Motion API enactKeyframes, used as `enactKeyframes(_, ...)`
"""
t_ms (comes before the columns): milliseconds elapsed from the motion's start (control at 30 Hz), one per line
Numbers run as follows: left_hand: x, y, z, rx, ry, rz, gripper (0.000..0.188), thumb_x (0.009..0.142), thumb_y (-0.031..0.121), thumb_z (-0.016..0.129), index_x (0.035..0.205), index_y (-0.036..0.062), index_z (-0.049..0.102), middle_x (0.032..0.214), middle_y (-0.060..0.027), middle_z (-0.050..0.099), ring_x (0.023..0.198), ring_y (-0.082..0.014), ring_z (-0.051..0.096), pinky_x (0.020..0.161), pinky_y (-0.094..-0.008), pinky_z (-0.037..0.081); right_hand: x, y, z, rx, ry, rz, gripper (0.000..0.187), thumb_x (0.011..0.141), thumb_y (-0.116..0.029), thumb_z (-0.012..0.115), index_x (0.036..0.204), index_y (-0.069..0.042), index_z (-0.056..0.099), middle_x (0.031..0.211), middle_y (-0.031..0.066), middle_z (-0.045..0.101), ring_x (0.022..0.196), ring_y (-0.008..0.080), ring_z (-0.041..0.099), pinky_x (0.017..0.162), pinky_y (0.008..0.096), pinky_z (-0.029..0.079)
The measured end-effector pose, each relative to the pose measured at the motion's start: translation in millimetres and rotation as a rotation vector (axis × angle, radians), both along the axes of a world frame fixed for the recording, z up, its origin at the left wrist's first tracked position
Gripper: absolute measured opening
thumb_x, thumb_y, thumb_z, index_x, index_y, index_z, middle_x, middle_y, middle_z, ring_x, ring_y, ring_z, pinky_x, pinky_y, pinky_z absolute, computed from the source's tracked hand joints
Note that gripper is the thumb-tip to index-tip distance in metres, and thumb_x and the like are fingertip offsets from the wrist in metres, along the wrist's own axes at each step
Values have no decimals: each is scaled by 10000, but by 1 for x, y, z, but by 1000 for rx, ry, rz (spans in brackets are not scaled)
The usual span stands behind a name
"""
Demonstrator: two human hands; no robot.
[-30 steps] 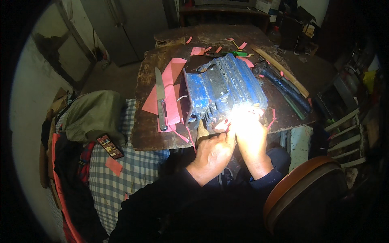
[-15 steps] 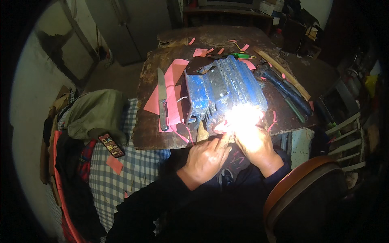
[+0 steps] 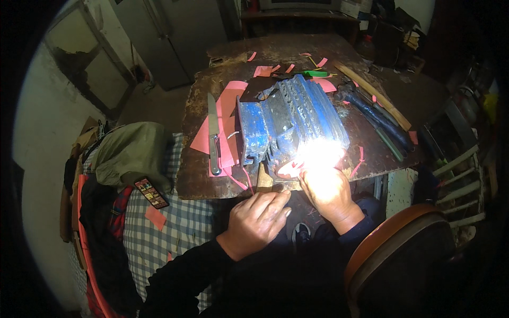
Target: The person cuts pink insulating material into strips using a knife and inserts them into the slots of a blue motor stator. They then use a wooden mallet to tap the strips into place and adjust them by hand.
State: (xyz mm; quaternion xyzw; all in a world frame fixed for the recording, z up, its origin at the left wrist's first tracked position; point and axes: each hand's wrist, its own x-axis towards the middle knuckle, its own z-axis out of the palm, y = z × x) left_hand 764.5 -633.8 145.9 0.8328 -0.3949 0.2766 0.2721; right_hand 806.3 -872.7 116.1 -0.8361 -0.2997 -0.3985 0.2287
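Note:
On the table lies a worn blue ridged metal block (image 3: pixel 262 132), its near right end lost in strong glare. My right hand (image 3: pixel 333 199) is against that near end, and the glare hides its fingertips and anything in them. Nearer to me and to the left, at the table's front edge, is my left hand (image 3: pixel 257 222). Its fingers are curled together, and what they hold, if anything, does not show. A pink piece (image 3: pixel 289 169) shows at the block's near end, beside the glare. Just left of it a short wooden piece (image 3: pixel 264 177) reaches the table edge.
Left of the block, a knife (image 3: pixel 213 135) lies on pink sheets (image 3: pixel 230 106). To the right are a hammer (image 3: pixel 376 119) and a wooden stick (image 3: pixel 374 95). A green-handled tool (image 3: pixel 316 73) and pink scraps lie behind. A phone (image 3: pixel 151 193) rests on checked cloth (image 3: pixel 185 236).
My left hand has drawn back from the block toward me and slightly left, apart from my right hand. My right hand stays at the block's near end. The view has shifted slightly.

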Motion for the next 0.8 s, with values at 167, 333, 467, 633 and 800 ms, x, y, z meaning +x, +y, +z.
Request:
enactKeyframes(167,1,12,2,-49,-246,155,509,911,154,874,1381,53,705,1455,-183,641,1349,-414,638,1149,-556,517,-1,14,-5,-15,122,-63,82,898,-22,752,960,-54,708,893,141,716,823,334,739,741,463,611)
enactKeyframes(333,32,0,0,-3,-313,267,981,932,309,914,1710,48,378,1741,-331,379,1634,-553,377,1292,-734,325,1,13,1,-28,71,-53,72,913,-43,752,971,-52,711,895,143,723,809,333,739,738,460,612)
enactKeyframes(467,50,-3,4,88,-283,314,1253,828,340,1009,1787,47,258,1802,-371,230,1690,-560,253,1311,-746,277,-2,5,6,0,-44,-15,83,918,-48,755,993,-51,718,906,144,729,807,336,742,739,461,615)
enactKeyframes(633,56,-13,3,64,-245,295,1355,745,291,1065,1803,70,246,1807,-385,169,1672,-608,239,1317,-735,312,4,9,-2,-37,32,-29,94,929,-49,752,1019,-50,727,926,147,732,817,336,748,741,461,617)
enactKeyframes(800,56,-19,-1,28,-209,327,1370,726,265,1076,1802,72,250,1817,-389,130,1665,-629,230,1312,-729,335,5,16,-6,-41,91,-96,113,934,-40,766,1044,-54,745,940,155,734,846,340,758,749,462,623)
